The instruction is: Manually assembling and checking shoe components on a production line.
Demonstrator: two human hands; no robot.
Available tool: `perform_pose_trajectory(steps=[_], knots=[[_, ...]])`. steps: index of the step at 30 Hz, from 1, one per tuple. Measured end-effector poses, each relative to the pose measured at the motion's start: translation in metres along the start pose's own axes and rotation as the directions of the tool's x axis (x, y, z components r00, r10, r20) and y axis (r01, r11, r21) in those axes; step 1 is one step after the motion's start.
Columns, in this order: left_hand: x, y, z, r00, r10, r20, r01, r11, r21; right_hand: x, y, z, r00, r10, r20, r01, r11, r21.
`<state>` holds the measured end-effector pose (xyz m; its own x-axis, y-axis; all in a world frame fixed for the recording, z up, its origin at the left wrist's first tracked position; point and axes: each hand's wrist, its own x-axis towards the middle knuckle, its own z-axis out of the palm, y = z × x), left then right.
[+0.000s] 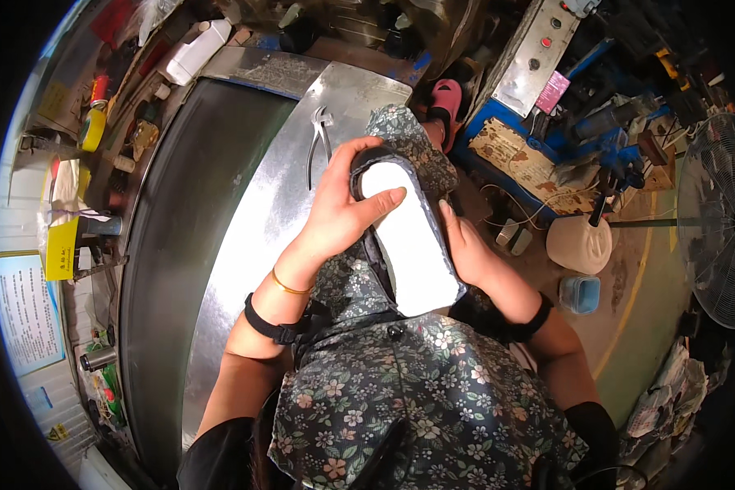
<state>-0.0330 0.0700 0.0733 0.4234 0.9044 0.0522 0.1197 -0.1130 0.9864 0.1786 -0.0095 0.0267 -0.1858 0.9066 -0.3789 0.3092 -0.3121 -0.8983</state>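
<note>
Over my lap I hold a shoe upper (pixel 411 245), its white, sole-shaped underside facing up and a dark edge folded around the rim. My left hand (pixel 339 211) grips the far end, with the thumb pressed on the white face and the fingers curled around the dark side. Against the right side lies my right hand (pixel 474 255); its thumb points away from me and its other fingers are mostly hidden beneath. A pair of pincers (pixel 318 140) rests on the shiny metal tabletop (pixel 257 196), left of and beyond my left hand.
A dark conveyor belt (pixel 180 229) runs along the left, beside a cluttered shelf with a yellow box (pixel 62 247) and a white bottle (pixel 194 53). On the right are a blue machine (pixel 539 147), a plastic jug (pixel 580 245), a blue container (pixel 580 294) and a fan (pixel 719 220).
</note>
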Motion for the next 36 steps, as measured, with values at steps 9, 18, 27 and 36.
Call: perform_pose_trajectory(steps=[9,18,27,36], knots=[[0.02,-0.016,-0.001,0.999,-0.011,-0.037,0.014,0.997,0.08,0.009,-0.047,0.019,0.727,-0.648,-0.227,0.053,0.382,-0.923],[0.01,-0.011,0.004,0.996,0.09,-0.011,-0.086,0.974,0.211,-0.054,0.029,0.017,0.962,-0.197,-0.189,0.183,0.979,-0.086],[0.001,-0.044,0.009,0.963,-0.247,-0.111,0.095,0.693,-0.715,-0.001,-0.02,0.029,0.938,-0.323,-0.125,0.34,0.789,0.511],[-0.02,0.018,-0.01,0.998,0.038,-0.057,0.019,0.652,0.758,0.004,-0.017,0.083,0.832,-0.426,-0.355,0.521,0.821,0.235]])
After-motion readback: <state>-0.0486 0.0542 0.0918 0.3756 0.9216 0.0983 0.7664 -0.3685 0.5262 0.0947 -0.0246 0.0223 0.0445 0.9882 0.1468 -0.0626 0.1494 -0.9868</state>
